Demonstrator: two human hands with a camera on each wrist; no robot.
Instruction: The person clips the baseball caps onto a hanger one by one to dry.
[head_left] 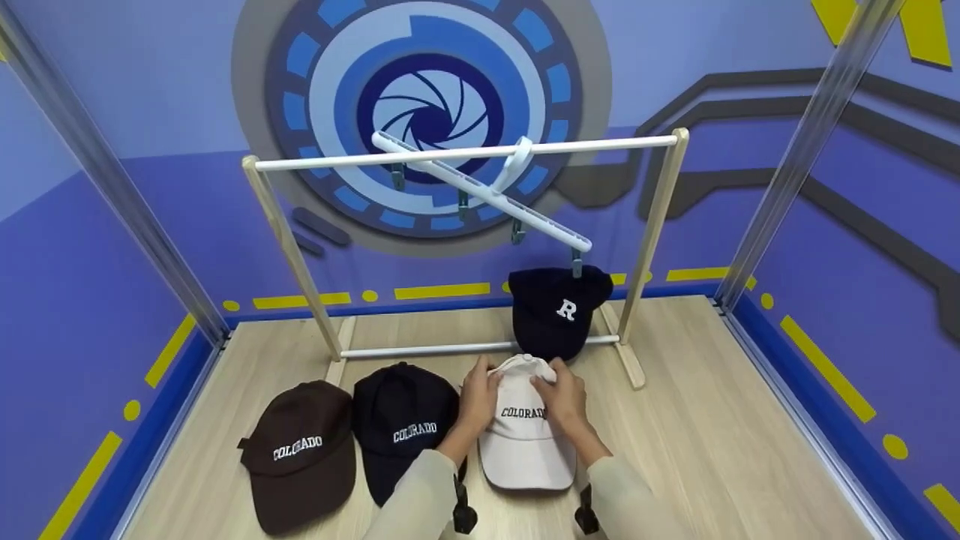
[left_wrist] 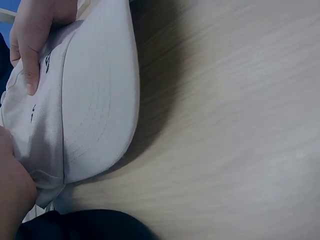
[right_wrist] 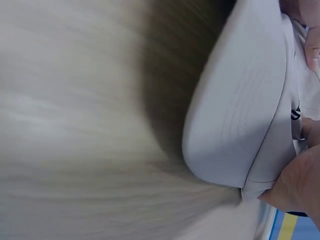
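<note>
A white baseball cap lettered COLORADO is held between both hands, its brim toward the person. My left hand grips the cap's left side near the crown top. On the opposite side my right hand grips the crown, its thumb on the front panel. In the left wrist view the white cap's brim stands a little off the table, casting a shadow. Behind it, a navy cap with a letter R hangs from a clip at the right end of a white hanger.
The hanger hooks over the white bar of a wooden rack; its other clips hold nothing. A brown cap and a black cap lie on the table at left. Printed walls enclose the table.
</note>
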